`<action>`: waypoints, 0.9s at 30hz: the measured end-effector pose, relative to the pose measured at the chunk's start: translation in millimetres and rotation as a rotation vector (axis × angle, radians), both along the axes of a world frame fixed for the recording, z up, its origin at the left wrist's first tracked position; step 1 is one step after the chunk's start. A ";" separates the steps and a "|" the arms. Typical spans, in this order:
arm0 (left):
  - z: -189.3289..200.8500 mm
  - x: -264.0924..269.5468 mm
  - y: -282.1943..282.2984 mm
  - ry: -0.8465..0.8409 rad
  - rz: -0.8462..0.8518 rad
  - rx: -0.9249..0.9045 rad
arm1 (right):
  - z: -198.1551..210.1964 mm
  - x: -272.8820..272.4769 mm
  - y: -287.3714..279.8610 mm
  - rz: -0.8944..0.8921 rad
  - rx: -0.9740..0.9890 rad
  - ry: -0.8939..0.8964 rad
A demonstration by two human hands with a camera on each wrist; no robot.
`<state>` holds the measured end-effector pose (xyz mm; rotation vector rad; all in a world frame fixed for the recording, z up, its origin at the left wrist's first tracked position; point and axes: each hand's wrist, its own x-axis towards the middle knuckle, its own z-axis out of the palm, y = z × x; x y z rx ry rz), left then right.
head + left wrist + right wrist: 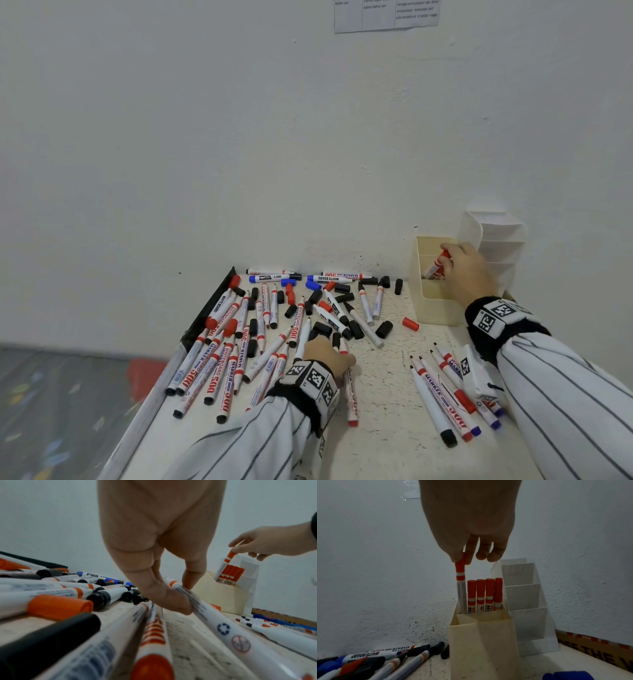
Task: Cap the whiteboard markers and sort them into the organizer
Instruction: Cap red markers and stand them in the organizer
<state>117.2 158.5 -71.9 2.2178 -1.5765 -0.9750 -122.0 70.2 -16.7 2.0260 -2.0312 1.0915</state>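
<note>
My right hand [466, 270] pinches a capped red marker [460, 588] by its cap, standing it upright in the back compartment of the cream organizer [481, 642]. Several capped red markers [485, 595] stand beside it there. The front compartment looks empty. My left hand [329, 353] rests low on the table, thumb and fingers pinching a white marker with a red collar [223, 623] near its tip end. That marker lies on the table. Uncapped markers [233, 356] and loose black, red and blue caps [322, 308] lie spread across the table's left half.
A clear tiered holder [496, 233] stands behind the organizer against the wall. A group of uncapped markers [442, 394] lies by my right forearm. One red cap [410, 323] lies before the organizer. A dark strip [205, 315] edges the table's left side; a cardboard box [599, 649] sits right.
</note>
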 end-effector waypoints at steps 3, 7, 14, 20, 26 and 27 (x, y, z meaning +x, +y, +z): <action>1.4 2.4 -0.7 0.201 0.080 0.005 | -1.3 1.5 -0.2 -0.026 0.021 -0.025; 5.4 4.9 0.0 0.333 0.128 -0.029 | -4.1 3.2 -0.3 -0.055 0.028 0.084; 9.8 6.7 -0.3 0.411 0.140 -0.050 | -8.6 6.3 -0.1 -0.126 0.054 0.214; 9.6 5.2 -1.8 0.413 0.141 -0.081 | -7.1 6.6 -0.4 -0.140 0.079 0.182; 9.6 2.9 -1.7 0.409 0.143 -0.077 | 1.0 7.9 -0.1 -0.169 0.198 0.231; 9.7 2.7 -2.1 0.408 0.147 -0.081 | 1.1 8.8 -0.2 -0.181 0.218 0.253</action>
